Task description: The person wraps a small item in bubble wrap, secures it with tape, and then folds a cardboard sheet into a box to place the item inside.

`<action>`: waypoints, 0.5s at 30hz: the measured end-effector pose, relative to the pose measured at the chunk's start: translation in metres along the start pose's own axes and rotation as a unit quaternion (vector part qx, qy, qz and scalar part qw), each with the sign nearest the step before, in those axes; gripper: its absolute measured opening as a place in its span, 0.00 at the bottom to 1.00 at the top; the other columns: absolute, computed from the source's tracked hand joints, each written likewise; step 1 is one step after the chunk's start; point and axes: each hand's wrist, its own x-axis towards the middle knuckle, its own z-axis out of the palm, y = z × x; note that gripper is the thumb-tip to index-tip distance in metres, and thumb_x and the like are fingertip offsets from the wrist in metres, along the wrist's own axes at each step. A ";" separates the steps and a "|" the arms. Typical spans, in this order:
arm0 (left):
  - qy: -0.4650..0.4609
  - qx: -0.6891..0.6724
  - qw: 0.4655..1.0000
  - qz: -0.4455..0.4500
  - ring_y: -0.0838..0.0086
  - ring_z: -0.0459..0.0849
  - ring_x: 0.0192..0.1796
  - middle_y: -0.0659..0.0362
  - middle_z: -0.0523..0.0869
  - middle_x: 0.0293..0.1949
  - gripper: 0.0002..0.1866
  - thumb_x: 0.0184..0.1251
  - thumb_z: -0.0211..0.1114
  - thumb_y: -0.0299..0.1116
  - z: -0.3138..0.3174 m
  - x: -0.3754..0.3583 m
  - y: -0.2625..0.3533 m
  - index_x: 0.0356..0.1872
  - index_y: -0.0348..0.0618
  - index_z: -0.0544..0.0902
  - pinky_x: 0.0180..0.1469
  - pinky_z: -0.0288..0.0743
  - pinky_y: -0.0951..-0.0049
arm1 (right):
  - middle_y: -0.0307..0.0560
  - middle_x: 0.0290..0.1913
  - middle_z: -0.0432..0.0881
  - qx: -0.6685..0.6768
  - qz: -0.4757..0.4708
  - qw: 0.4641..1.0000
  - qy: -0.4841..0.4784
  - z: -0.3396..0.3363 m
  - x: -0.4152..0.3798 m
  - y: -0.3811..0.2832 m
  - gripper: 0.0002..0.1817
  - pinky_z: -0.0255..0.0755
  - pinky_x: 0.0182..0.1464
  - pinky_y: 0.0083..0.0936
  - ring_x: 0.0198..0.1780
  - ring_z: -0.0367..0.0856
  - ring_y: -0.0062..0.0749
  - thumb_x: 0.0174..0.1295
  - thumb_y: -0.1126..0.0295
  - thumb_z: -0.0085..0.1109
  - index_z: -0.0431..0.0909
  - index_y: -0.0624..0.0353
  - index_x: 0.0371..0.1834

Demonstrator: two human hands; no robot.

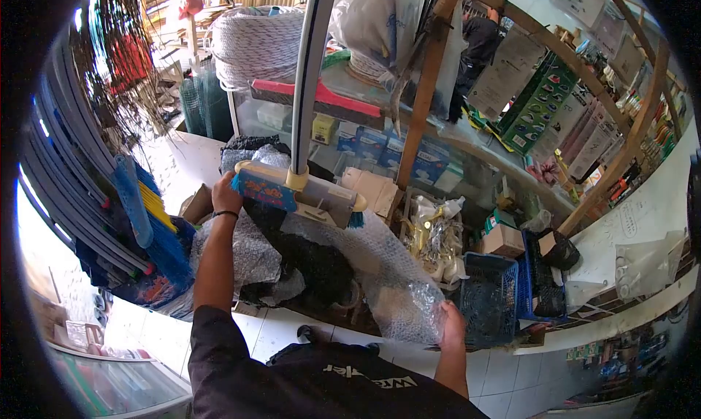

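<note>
A broom (298, 181) stands in front of me, its head tilted and its pole (307, 83) rising out of the top of the view. The head has a printed blue panel and short blue bristles at its ends. My left hand (225, 193) is closed around the left end of this head. A sheet of clear bubble wrap (380, 276) stretches down to the right, below the broom head. My right hand (452, 323) pinches its lower right edge. More crumpled bubble wrap (244, 251) and black plastic (314, 262) lie between my arms.
Blue-bristled brooms (157, 222) stand bundled at my left. A red squeegee (328, 101) crosses the glass case beyond. Rope coils (257, 48) sit at the back. To the right are a tray of metal fittings (437, 233), a dark basket (491, 291) and a wooden post (423, 105).
</note>
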 end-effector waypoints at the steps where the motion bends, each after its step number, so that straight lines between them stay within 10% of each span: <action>1: -0.008 0.047 0.999 -0.010 0.51 0.82 0.37 0.45 0.83 0.31 0.11 0.51 0.62 0.33 0.008 0.001 -0.007 0.36 0.41 0.80 0.38 0.74 0.57 | 0.42 0.29 0.77 -0.003 -0.003 1.000 -0.007 0.003 0.001 0.001 0.04 0.71 0.37 0.26 0.31 0.76 0.31 0.58 0.69 0.50 0.72 0.57 0.31; 4: -0.117 0.131 0.975 -0.138 0.52 0.81 0.40 0.46 0.82 0.37 0.17 0.52 0.63 0.36 0.003 -0.008 0.007 0.43 0.42 0.77 0.41 0.74 0.57 | 0.40 0.28 0.76 -0.012 -0.006 1.000 -0.024 0.009 -0.002 0.001 0.04 0.70 0.37 0.25 0.31 0.75 0.29 0.58 0.69 0.51 0.72 0.56 0.29; 9: -0.008 0.137 0.989 -0.053 0.56 0.76 0.49 0.51 0.77 0.44 0.27 0.54 0.63 0.45 -0.027 -0.070 0.061 0.52 0.41 0.71 0.47 0.72 0.61 | 0.39 0.29 0.75 -0.029 0.001 1.000 -0.013 0.017 -0.011 -0.002 0.04 0.69 0.36 0.24 0.31 0.74 0.27 0.58 0.68 0.51 0.72 0.56 0.30; 15: -0.185 0.165 0.964 -0.093 0.55 0.77 0.48 0.49 0.79 0.45 0.34 0.51 0.66 0.49 -0.023 -0.123 0.097 0.57 0.42 0.67 0.45 0.72 0.61 | 0.39 0.29 0.75 -0.021 0.018 0.998 -0.056 0.024 -0.008 -0.001 0.05 0.68 0.37 0.24 0.32 0.74 0.26 0.59 0.69 0.50 0.72 0.55 0.27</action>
